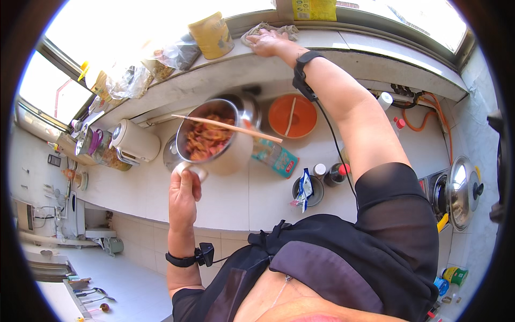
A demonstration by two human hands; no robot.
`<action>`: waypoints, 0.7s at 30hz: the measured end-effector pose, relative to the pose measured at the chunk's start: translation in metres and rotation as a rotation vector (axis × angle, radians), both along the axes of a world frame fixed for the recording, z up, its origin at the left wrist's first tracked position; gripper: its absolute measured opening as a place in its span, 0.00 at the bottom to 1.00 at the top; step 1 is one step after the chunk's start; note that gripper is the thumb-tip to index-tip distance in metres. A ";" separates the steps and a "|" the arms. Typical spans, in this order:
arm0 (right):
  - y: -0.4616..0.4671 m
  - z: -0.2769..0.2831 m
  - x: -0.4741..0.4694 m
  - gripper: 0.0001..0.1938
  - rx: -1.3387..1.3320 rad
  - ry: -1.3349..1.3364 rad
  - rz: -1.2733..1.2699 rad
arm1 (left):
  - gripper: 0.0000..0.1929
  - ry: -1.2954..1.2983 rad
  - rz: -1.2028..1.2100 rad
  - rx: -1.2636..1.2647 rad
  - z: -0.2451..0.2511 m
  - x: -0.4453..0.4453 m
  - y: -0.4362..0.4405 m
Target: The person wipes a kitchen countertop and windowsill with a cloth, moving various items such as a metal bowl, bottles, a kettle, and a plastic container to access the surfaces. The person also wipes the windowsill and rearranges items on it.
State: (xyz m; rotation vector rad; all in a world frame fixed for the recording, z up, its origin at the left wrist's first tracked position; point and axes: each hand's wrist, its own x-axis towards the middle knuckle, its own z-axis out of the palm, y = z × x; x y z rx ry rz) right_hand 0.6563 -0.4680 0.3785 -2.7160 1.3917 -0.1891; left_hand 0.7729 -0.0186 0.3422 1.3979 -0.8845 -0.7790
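My left hand [186,195] grips the handle of a light-coloured pot [237,151] with a steel rim, held over the counter. Pieces of reddish-brown food [207,139] fill much of it, and wooden chopsticks [249,132] lie across its rim. My right hand [267,41] rests with its fingers spread on a grey cloth [290,30] on the windowsill, right of a yellow tin [211,35]. Behind the pot is a steel vessel [251,106], partly hidden. An orange bowl [277,120] with a white stick-like utensil [290,116] stands to its right.
A teal food packet [281,161], a small grey bowl [318,195] with a packet and a red-capped bottle [336,175] stand on the counter [225,209]. A white electric kettle [139,139] is at the left. Plastic bags [128,80] line the sill; a lidded pan [462,193] sits at the right.
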 end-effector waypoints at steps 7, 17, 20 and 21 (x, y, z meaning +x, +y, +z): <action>0.012 -0.001 -0.011 0.26 -0.039 -0.013 0.162 | 0.16 -0.005 0.045 0.031 0.004 -0.009 0.004; 0.022 0.005 0.001 0.28 0.037 -0.042 0.083 | 0.16 -0.012 0.094 0.047 0.015 -0.039 -0.021; 0.022 0.001 -0.022 0.26 -0.021 -0.035 0.147 | 0.16 -0.012 0.069 0.035 0.012 -0.039 -0.031; 0.020 0.001 -0.030 0.26 -0.023 -0.051 0.171 | 0.16 -0.015 0.078 0.045 0.011 -0.037 -0.032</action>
